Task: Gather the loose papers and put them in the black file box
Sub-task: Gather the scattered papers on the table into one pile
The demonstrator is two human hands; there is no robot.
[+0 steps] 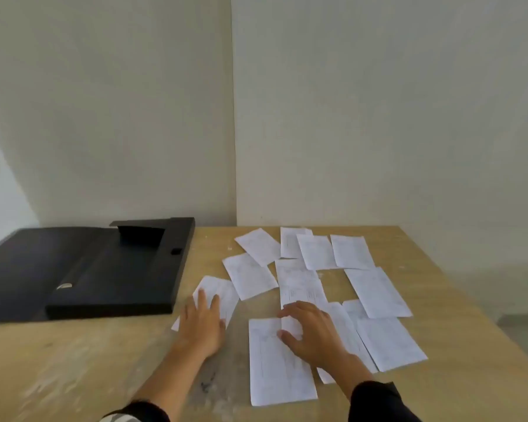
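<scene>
Several loose white papers (375, 292) lie scattered over the right half of the wooden table (73, 360). The black file box (110, 281) lies open and flat at the left, its lid folded out towards the table's left edge. My left hand (201, 322) rests flat, fingers spread, on the leftmost sheet (220, 289), just right of the box. My right hand (313, 332) presses down with curled fingers where a near sheet (275, 370) and a middle sheet (301, 284) overlap. Neither hand has lifted a paper.
Pale wall panels (378, 117) stand right behind the table's far edge. The table's right edge (470, 303) runs diagonally close to the outer papers. Bare scuffed wood lies in front of the box, at the near left.
</scene>
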